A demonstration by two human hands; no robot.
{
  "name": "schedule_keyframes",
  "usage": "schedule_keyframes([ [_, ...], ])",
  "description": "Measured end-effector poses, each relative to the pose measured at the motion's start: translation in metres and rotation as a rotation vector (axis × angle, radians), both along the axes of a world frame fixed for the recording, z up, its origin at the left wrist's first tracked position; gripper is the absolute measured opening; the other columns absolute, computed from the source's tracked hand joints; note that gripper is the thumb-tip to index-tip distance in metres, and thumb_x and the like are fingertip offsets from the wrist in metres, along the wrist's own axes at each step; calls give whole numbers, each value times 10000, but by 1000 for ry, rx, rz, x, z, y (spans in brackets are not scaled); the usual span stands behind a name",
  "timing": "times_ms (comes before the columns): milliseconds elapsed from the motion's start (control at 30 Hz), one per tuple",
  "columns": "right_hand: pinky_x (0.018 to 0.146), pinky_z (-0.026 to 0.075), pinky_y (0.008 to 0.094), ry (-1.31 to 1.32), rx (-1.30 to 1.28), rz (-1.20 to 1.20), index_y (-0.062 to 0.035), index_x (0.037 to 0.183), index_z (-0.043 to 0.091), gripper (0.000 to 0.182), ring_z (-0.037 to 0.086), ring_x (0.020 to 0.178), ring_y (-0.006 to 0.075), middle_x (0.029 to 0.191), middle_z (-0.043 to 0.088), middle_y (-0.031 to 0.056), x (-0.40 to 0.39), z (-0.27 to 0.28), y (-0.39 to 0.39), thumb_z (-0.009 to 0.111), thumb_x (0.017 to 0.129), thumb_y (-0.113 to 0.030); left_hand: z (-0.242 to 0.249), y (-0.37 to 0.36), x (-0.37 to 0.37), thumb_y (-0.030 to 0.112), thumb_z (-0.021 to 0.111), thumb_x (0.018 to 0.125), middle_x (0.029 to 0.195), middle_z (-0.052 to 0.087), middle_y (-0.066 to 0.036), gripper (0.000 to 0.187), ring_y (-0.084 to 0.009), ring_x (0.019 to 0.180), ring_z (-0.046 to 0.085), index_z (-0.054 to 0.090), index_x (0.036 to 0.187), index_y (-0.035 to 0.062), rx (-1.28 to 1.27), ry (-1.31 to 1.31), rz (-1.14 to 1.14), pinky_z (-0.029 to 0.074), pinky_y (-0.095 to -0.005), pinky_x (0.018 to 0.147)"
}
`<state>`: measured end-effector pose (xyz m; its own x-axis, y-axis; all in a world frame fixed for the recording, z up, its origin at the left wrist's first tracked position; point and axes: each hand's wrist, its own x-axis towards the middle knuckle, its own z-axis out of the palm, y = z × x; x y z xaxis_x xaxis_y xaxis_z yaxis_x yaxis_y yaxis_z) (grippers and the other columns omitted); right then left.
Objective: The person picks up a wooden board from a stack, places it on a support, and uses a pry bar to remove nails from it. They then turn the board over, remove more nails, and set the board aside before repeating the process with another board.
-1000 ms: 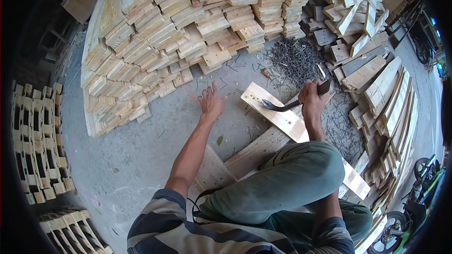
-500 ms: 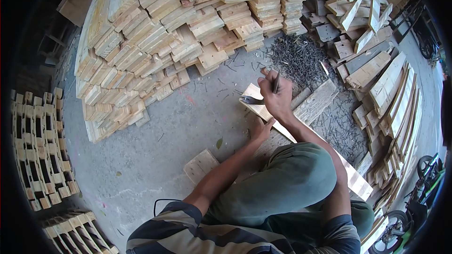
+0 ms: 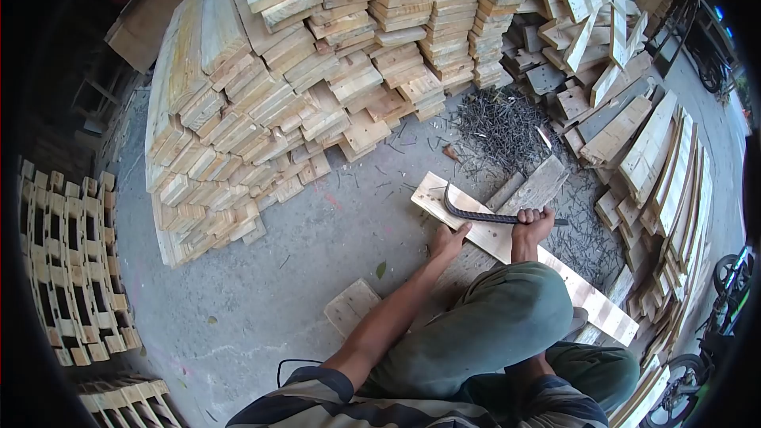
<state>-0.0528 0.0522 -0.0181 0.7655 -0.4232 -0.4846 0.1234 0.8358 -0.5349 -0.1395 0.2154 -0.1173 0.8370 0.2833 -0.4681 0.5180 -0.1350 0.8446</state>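
A pale wooden plank [image 3: 583, 292] slants across in front of my knee, resting over other boards. My left hand [image 3: 449, 243] grips its near edge, thumb on top and fingers underneath. In my right hand [image 3: 533, 227] is a dark ribbed crowbar [image 3: 479, 216], my fingers wrapped round its straight end. The bar's curved end lies over the plank's far part, beside my left thumb. A weathered grey board [image 3: 533, 182] lies just beyond the plank.
Tall stacks of sawn boards [image 3: 254, 103] stand ahead and to the left. A heap of loose nails [image 3: 503, 131] lies beyond the plank. Loose planks [image 3: 650, 147] pile up on the right, with a motorbike [image 3: 674, 388] behind. Pallets [image 3: 75, 261] stand far left.
My right hand has lowered and swung the crowbar from a raised, upright hold to nearly flat over the plank. The left hand keeps its grip on the plank's edge.
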Motion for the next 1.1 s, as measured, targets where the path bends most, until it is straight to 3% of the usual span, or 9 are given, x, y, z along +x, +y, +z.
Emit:
schedule_keyframes([
  [167,403,263,295,-181,-177,-35,-157,631,338,324,294,403,112,504,264,-35,7,70,4,511,904,-167,7,5,-6,374,768,839,1160,654,-173,590,-278,1063,624,570,1203,-46,-91,123,14,475,-381,927],
  [267,373,248,266,-163,-775,336,-110,654,421,288,326,382,79,507,359,-43,20,117,-9,544,915,-105,4,10,-7,381,785,820,1101,667,-166,651,-269,1044,629,542,1211,-79,-167,-38,33,487,-356,899],
  [367,526,459,400,-100,-1893,495,46,775,615,216,573,494,292,608,598,208,17,137,-26,597,869,-148,14,18,-7,373,804,798,1195,615,-200,830,-292,1092,609,408,1345,-111,-411,2,125,484,-357,914],
  [500,659,500,439,-67,-2003,849,71,864,648,220,650,689,419,717,620,281,-9,165,-73,644,820,-144,-14,34,-17,344,832,764,1382,452,-264,1019,-344,1254,500,228,1470,-73,125,-272,238,424,-413,1022],
  [567,616,479,421,-22,-1999,846,64,815,625,213,603,581,330,660,598,243,-20,183,-106,650,811,-147,25,47,-28,361,872,682,1529,200,-314,1140,-391,1417,270,193,1503,-43,426,-309,77,273,-479,1143],
  [700,474,388,342,239,-1775,925,-3,670,514,253,497,474,131,532,493,54,-54,186,-207,612,853,-148,53,72,-33,258,870,666,1529,206,-286,1115,-410,1436,219,195,1522,20,725,-362,-126,219,-537,1158],
  [767,415,313,285,331,-1518,862,-56,652,475,250,429,427,81,515,429,-13,-91,199,-240,596,868,-95,46,85,-27,198,836,685,1568,199,-205,1030,-393,1446,223,253,1528,103,1260,-434,-463,227,-545,1151],
  [900,336,258,266,474,-1334,681,-106,708,443,216,351,350,71,480,366,-38,-169,184,-318,552,894,-81,35,105,11,137,656,817,1462,461,-112,604,-296,1405,368,493,1399,138,1369,-741,-668,280,-541,1129],
  [1100,340,298,304,739,-925,382,-116,721,482,173,361,354,124,487,358,-10,-300,115,-375,592,852,-142,105,121,79,172,713,753,1219,654,-121,553,-268,1161,608,596,1288,98,1016,-813,-1046,426,-416,1011],
])
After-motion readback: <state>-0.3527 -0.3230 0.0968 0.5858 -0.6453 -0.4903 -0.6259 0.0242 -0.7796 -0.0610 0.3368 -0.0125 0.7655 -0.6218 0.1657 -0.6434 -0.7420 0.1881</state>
